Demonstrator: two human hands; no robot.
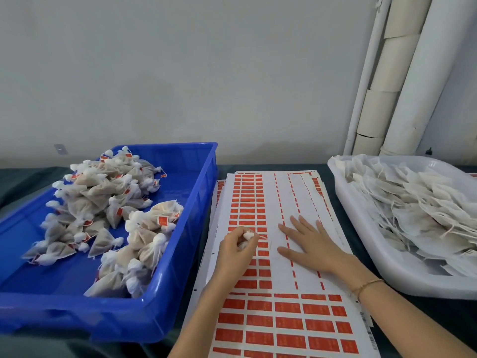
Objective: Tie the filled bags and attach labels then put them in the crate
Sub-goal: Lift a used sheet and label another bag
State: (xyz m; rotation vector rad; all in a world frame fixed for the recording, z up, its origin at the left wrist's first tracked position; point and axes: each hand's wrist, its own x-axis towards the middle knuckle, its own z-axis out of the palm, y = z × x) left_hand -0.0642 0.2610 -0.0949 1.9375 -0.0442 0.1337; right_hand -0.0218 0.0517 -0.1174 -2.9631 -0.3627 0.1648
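My left hand (236, 250) grips a small white filled bag (248, 236) by its gathered top, just above the sheets of red labels (286, 316). My right hand (308, 244) lies flat with fingers spread on the upper label sheet (249, 200), to the right of the bag. The blue crate (180, 288) on the left holds several tied bags with red labels (113, 213). Most of the held bag is hidden by my fingers.
A white tray (361, 244) on the right holds a heap of untied white bags (418, 202) with loose strings. Behind it white and beige pipes (382, 99) stand against the grey wall. The dark table top (23, 182) shows at the far left.
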